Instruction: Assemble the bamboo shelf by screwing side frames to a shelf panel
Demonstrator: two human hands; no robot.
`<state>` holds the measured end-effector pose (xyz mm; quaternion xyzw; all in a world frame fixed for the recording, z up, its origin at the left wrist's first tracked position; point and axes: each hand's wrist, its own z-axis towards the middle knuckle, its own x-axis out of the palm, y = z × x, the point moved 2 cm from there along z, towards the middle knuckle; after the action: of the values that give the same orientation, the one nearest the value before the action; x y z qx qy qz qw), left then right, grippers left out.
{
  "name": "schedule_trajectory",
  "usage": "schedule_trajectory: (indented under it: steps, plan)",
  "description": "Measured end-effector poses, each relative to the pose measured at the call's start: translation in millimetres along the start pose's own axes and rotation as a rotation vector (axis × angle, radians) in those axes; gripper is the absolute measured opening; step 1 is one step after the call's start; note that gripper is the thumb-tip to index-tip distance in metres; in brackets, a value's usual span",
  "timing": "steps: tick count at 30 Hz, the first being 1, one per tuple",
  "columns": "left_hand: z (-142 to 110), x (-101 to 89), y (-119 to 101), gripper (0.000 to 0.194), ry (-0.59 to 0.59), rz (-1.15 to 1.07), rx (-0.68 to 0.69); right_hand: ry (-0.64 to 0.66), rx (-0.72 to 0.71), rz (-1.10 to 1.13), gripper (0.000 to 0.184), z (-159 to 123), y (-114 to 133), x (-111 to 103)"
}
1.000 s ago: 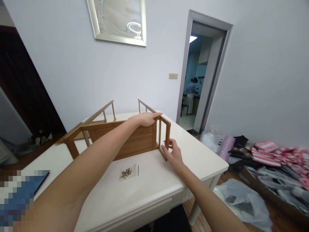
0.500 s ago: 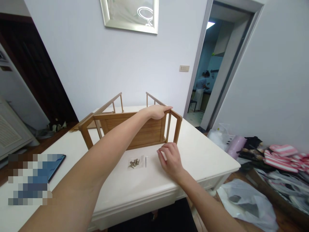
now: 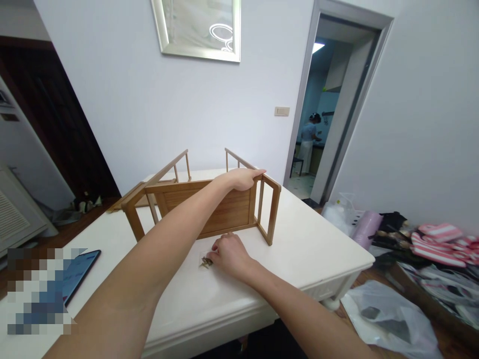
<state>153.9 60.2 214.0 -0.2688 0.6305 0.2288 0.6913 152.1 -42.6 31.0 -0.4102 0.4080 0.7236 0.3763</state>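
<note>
A brown wooden frame (image 3: pixel 209 223) with a solid panel and slatted side pieces stands on the white table (image 3: pixel 299 254). My left hand (image 3: pixel 243 178) is closed over its top rail at the right corner, one finger stretched along the wood. In front of the panel, my right hand (image 3: pixel 230 252) is down at a small pile of brass-coloured screws (image 3: pixel 205 262) on a clear plastic bag. Its fingers are bent together at the pile's edge; what they pinch, if anything, is hidden. The hex key is out of sight, where my right hand now covers the tabletop.
A phone (image 3: pixel 84 267) lies at the table's left. Against the right wall are a pink roll (image 3: pixel 366 230), striped cloth (image 3: pixel 437 242) and plastic bags (image 3: pixel 389 314) on the floor. A person (image 3: pixel 309 134) stands beyond the doorway. A framed mirror (image 3: pixel 200 54) hangs ahead.
My right hand has moved left from beside the frame's lower right corner to the screws, covering the hex key. My left hand keeps its hold on the frame. The view has tilted slightly up.
</note>
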Motion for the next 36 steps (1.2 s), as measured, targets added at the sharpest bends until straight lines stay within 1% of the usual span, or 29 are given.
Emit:
schedule_trajectory:
  steps: [3, 6, 8, 10, 12, 14, 16, 18, 20, 24, 26, 27, 28, 30, 33, 36]
  plan:
    - [-0.8, -1.1, -0.4, 0.07, 0.004, 0.016, 0.011, 0.079, 0.052, -0.051, 0.024, -0.2, 4.0, 0.1]
    - [-1.6, -2.0, -0.8, 0.07, 0.025, 0.044, 0.019, 0.152, 0.081, -0.049, 0.023, -1.7, 7.3, 1.2]
    - [-1.5, -2.1, -0.3, 0.069, 0.03, 0.055, 0.018, 0.175, 0.1, -0.027, 0.021, -2.3, 8.0, 2.0]
    - [-0.8, -1.7, 0.5, 0.068, 0.026, 0.043, 0.018, 0.163, 0.117, 0.024, 0.019, -2.7, 6.9, 2.8]
    - [-0.1, -0.9, 1.3, 0.067, 0.026, 0.022, 0.02, 0.121, 0.128, 0.121, 0.017, -3.4, 3.9, 2.9]
    - [0.4, -0.1, 1.7, 0.067, 0.024, 0.014, 0.015, 0.062, 0.138, 0.262, 0.016, -5.3, -1.2, 1.1]
    - [0.8, 0.3, 2.0, 0.067, 0.013, 0.019, 0.007, -0.018, 0.147, 0.412, 0.016, -9.8, -7.7, -5.2]
    - [1.3, 0.8, 2.2, 0.067, 0.005, 0.02, -0.001, -0.121, 0.126, 0.526, 0.015, -18.0, -13.7, -18.9]
    - [2.0, 1.5, 2.7, 0.067, 0.003, 0.016, -0.009, -0.236, 0.071, 0.579, 0.015, -30.3, -18.2, -41.5]
    - [2.7, 2.3, 3.0, 0.067, -0.012, -0.006, -0.011, -0.488, 0.0, 0.584, 0.014, -58.0, -29.7, -106.3]
    - [1.9, 2.1, 2.3, 0.067, -0.018, -0.011, -0.008, -0.641, 0.014, 0.599, 0.014, -65.2, -43.3, -140.0]
    - [1.3, 1.8, 1.9, 0.067, -0.018, -0.011, -0.01, -0.737, 0.032, 0.624, 0.015, -65.7, -53.0, -155.2]
    - [0.8, 1.6, 1.6, 0.068, -0.017, -0.011, -0.014, -0.834, 0.058, 0.655, 0.016, -63.9, -64.5, -168.4]
    - [0.1, 1.3, 1.4, 0.068, -0.013, -0.014, -0.021, -0.952, 0.124, 0.737, 0.021, -52.4, -90.7, -187.2]
    - [0.8, 1.7, 2.0, 0.068, -0.011, -0.007, -0.012, -0.987, 0.173, 0.983, 0.027, -20.7, -127.9, -198.1]
    - [2.7, 2.8, 2.9, 0.068, -0.015, 0.024, 0.0, -0.965, 0.145, 1.205, 0.03, 17.3, -149.5, -195.5]
